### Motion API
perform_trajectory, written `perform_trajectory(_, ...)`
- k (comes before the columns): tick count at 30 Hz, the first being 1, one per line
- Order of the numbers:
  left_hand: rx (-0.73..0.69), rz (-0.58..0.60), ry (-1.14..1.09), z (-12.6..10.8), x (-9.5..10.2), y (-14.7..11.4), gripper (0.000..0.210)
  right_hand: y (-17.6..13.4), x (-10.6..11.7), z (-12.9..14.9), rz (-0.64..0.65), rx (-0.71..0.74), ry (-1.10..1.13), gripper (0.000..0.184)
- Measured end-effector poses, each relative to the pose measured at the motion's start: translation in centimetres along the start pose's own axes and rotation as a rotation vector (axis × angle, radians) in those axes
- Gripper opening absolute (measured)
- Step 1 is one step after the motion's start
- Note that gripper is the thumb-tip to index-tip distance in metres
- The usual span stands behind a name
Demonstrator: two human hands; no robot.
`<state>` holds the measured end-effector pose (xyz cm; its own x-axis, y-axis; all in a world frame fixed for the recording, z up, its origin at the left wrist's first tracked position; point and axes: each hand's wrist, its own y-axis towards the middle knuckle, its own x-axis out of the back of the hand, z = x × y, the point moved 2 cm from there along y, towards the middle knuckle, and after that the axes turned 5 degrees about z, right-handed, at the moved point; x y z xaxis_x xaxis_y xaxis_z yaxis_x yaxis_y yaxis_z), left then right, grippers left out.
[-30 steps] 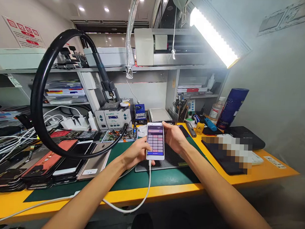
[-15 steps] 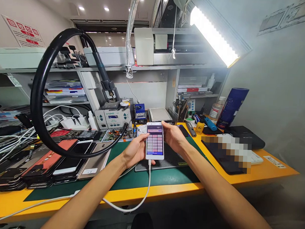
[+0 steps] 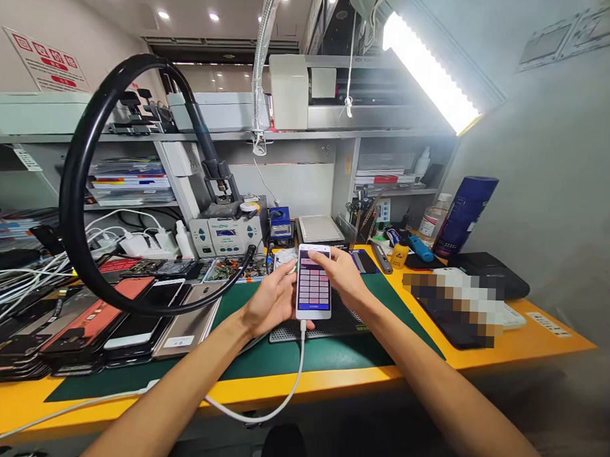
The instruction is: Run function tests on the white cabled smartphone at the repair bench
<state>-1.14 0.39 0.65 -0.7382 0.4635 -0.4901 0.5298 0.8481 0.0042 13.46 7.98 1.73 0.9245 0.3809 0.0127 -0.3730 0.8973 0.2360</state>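
Note:
A white smartphone [image 3: 314, 289] is held upright above the bench, its lit screen showing a grid of pale and pink boxes. My left hand [image 3: 275, 295] supports it from the left, with the thumb by the left edge and the other fingers mostly hidden behind it. My right hand [image 3: 350, 277] grips the upper right edge, its thumb lying across the top of the screen. From the phone's lower end a white cable [image 3: 303, 342] hangs and loops past the bench edge. Beneath both hands are a dark perforated pad [image 3: 286, 333] and a green mat [image 3: 350, 357].
Several phones and phone parts [image 3: 131, 322] lie at the left, under a looped black hose [image 3: 69, 180]. Behind stand a soldering or hot-air station [image 3: 228, 236] and a tray of small parts [image 3: 223, 271]. Rightward are a yellow bottle [image 3: 399, 255] and a dark flat device [image 3: 446, 317].
My right thumb has moved from the phone's upper right edge onto the top of the screen. My left thumb has come off the screen's left side, and the phone has shifted slightly right.

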Motion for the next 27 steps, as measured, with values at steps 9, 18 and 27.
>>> perform_trajectory(9,0.014,0.01,-0.004,-0.2,-0.37,-0.1,0.058,0.17,0.11,0.01,0.01,0.035,0.13,0.033)
perform_trajectory(18,0.027,-0.003,-0.033,-0.34,-0.34,-0.18,0.059,-0.01,0.03,0.27,0.014,-0.002,0.104,0.031)
perform_trajectory(27,0.024,-0.014,-0.033,-0.35,-0.3,-0.23,0.059,0.13,0.14,0.15,-0.01,-0.037,0.116,0.031)
